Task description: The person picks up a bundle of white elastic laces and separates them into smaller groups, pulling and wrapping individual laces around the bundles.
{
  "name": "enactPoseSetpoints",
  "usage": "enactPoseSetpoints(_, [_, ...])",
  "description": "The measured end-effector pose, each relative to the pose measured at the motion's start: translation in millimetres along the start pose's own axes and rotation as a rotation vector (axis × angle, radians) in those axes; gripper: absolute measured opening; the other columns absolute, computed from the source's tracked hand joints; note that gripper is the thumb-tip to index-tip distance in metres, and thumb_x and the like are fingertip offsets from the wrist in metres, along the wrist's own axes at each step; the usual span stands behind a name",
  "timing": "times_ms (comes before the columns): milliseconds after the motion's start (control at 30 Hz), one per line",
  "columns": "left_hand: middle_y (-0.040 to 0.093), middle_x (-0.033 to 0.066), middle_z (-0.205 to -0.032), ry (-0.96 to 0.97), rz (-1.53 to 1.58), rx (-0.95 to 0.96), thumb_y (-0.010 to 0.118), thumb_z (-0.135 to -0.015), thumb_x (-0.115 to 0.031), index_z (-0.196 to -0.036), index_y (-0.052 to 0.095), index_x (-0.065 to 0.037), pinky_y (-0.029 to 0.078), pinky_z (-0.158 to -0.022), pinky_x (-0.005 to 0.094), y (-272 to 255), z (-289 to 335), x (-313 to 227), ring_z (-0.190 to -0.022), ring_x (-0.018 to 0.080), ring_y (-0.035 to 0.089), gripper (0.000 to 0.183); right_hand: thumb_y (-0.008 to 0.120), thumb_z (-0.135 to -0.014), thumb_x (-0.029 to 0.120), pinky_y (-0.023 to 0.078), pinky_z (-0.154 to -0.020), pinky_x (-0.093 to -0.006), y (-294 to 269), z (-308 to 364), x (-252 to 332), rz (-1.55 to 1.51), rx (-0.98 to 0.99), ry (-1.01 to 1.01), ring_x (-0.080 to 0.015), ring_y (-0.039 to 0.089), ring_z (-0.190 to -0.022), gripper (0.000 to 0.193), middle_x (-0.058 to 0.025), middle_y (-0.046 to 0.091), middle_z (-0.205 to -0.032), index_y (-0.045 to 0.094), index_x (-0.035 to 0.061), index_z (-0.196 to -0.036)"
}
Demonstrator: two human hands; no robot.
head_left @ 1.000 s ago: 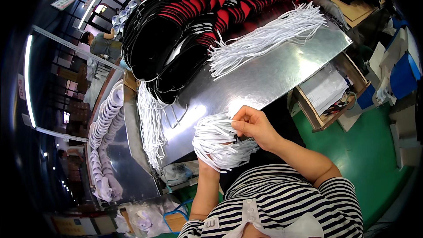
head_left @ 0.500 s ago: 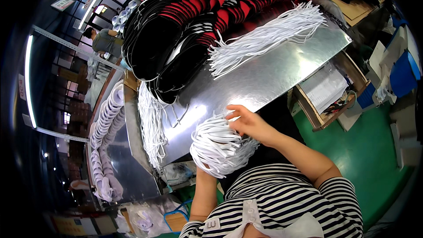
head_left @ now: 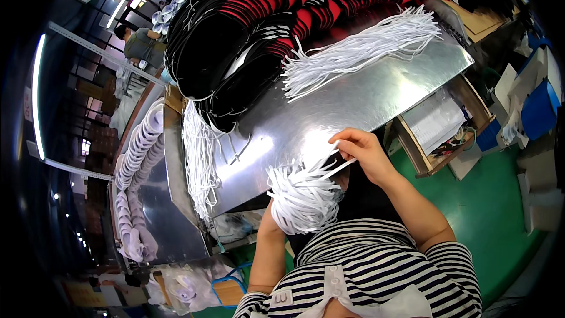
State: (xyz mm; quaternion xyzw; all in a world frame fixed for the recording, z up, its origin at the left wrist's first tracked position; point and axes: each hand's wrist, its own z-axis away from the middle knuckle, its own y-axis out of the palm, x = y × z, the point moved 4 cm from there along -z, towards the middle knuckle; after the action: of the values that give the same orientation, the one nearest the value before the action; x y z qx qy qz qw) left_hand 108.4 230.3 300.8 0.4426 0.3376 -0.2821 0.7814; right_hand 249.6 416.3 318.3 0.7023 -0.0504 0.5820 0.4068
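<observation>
A thick bundle of white laces (head_left: 303, 197) is bunched up in front of my striped shirt, by the near edge of the metal table (head_left: 365, 103). My left hand (head_left: 271, 221) supports it from the left and beneath; the laces hide its fingers. Above the bundle's right side, my right hand (head_left: 366, 152) is closed in a pinch on the end of a lace (head_left: 344, 166), which stretches out from the bundle. A flat spread of white laces (head_left: 359, 53) lies on the tabletop farther back. More laces (head_left: 199, 162) hang over the table's left end.
Stacked black and red shoe uppers (head_left: 259, 29) crowd the back of the table. An open drawer (head_left: 438, 121) with papers juts out at right. Rows of white rolled pieces (head_left: 138, 153) stand at left. Another person (head_left: 143, 46) works in the far left background.
My right hand has moved up and right from the top of the bundle and now pinches a lace end. The bundle has shifted slightly right, its strands fanning toward that hand.
</observation>
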Motion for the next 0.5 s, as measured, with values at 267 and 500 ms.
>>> enactPoseSetpoints(267, [0.063,0.0129,-0.110,0.692,-1.243,0.052,0.068,-0.080,-0.017,-0.112,0.060,0.000,0.048,-0.085,0.0364,48.6,6.5,-31.1,-0.098,0.0244,0.062,0.037,0.053,-0.095,0.013,0.042,-0.069,-0.0190,-12.3,5.4,-6.0,-0.097,0.008,-0.001,-0.0060,0.053,-0.080,0.018,-0.0025,0.060,-0.103,0.060,0.0028,-0.107])
enactPoseSetpoints(500, [0.063,0.0138,-0.091,0.868,-1.780,-0.119,0.066,-0.076,-0.024,-0.098,0.063,-0.005,0.049,-0.071,0.0397,79.7,2.3,-45.7,-0.083,0.0323,0.061,0.029,0.062,-0.084,0.003,0.038,-0.052,-0.0185,2.5,15.8,-37.6,0.194,0.210,0.285,-0.0044,0.051,-0.061,0.028,-0.0002,0.059,-0.076,0.060,0.0025,-0.112])
